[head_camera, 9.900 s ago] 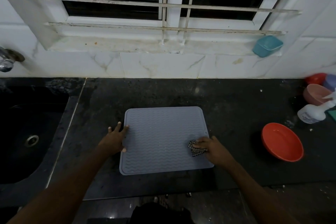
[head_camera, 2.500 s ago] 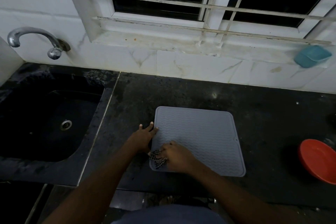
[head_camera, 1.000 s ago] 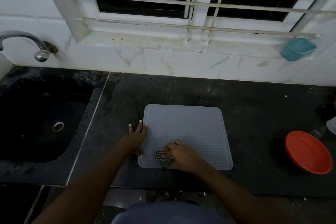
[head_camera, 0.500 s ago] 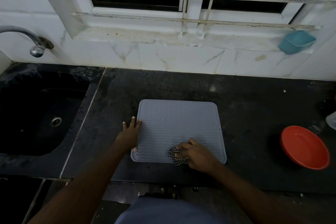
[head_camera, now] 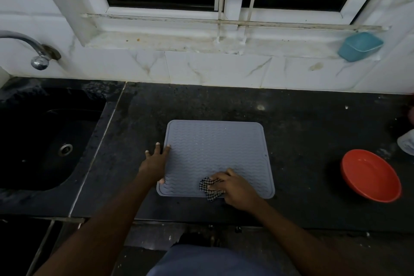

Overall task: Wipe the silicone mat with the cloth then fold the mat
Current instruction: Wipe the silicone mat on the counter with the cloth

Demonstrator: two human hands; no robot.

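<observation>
A grey silicone mat (head_camera: pixel 215 148) with a wavy ribbed surface lies flat on the black counter (head_camera: pixel 302 132). My left hand (head_camera: pixel 155 161) presses on the mat's left edge with straight, spread fingers. My right hand (head_camera: pixel 235 188) grips a bunched black-and-white checked cloth (head_camera: pixel 209 188) at the mat's near edge, a little right of its middle. Part of the cloth is hidden under my fingers.
A black sink (head_camera: pixel 44 141) with a drain lies to the left under a chrome tap (head_camera: pixel 35 51). A red bowl (head_camera: pixel 370 175) stands on the counter at the right, with a white object (head_camera: pixel 406 144) beyond it. A teal container (head_camera: pixel 359 46) sits on the window ledge.
My right hand has slid the cloth rightward along the mat's near edge, from near the left corner to about the middle. My left hand has stayed on the left edge.
</observation>
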